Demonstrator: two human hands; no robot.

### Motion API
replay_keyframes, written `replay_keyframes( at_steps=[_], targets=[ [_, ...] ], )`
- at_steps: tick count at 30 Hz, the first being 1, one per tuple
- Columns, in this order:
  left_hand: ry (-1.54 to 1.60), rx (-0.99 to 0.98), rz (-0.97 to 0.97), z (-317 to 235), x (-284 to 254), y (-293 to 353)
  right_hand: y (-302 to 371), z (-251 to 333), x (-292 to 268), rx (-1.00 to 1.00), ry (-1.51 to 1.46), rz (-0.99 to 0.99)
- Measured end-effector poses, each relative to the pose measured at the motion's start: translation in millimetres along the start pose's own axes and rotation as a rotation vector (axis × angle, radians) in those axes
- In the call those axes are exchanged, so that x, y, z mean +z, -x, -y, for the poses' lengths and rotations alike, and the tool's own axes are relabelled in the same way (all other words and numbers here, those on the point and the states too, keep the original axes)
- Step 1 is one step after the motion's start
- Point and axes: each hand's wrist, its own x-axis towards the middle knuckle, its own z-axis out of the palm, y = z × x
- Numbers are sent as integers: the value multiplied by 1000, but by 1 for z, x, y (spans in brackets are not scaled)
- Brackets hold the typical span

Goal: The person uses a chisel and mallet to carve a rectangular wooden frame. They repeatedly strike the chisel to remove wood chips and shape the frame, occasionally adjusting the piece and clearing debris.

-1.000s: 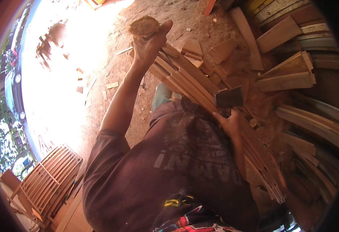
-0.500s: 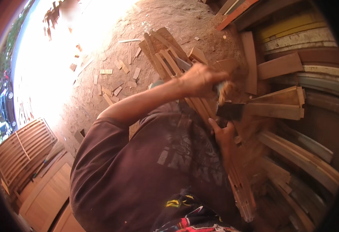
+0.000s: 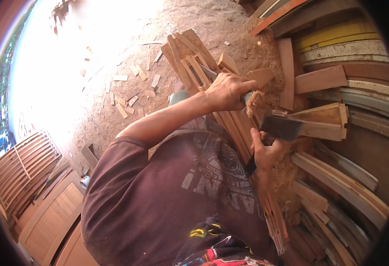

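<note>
My left hand point(image 3: 230, 91) is closed around a chisel, its arm reaching across from the left. The chisel's frayed handle end point(image 3: 254, 103) sticks out beside the thumb, and its grey blade point(image 3: 209, 72) shows beyond the knuckles; the tip is hard to make out among the wood. Below it, my right hand point(image 3: 266, 153) grips what looks like a mallet, with a dark, block-shaped head point(image 3: 283, 127) just right of the chisel's handle and apart from it. Long wooden strips point(image 3: 234, 128) run under both hands, grooved or slotted at the far end.
Small offcuts point(image 3: 132, 95) lie scattered on the dusty ground at the left. Boards and planks point(image 3: 340, 177) are piled along the right, with a wedge-like stack point(image 3: 320, 122) near the mallet. A slatted wooden panel point(image 3: 26, 162) and a door panel point(image 3: 52, 210) are at the lower left.
The mallet's dark head has moved right, away from the strips, as my right hand shifted slightly right. My left hand stays nearly in place on the chisel.
</note>
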Motion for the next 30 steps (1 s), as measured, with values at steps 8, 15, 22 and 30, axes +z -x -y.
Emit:
replay_keyframes(
  at_steps=[8, 15, 22, 30],
  targets=[
    [6, -46, -100, 15, -7, 1, -21, 20, 14, -682, 415, -55],
    [38, 100, -91, 3, 15, 7, -17, 0, 2, -438, 103, -103],
    [-4, 57, -93, -6, 11, 1, -7, 18, -5, -623, 253, -167],
    [-8, 29, -94, -3, 6, 0, -14, 24, 2, -573, 145, -109]
  ],
)
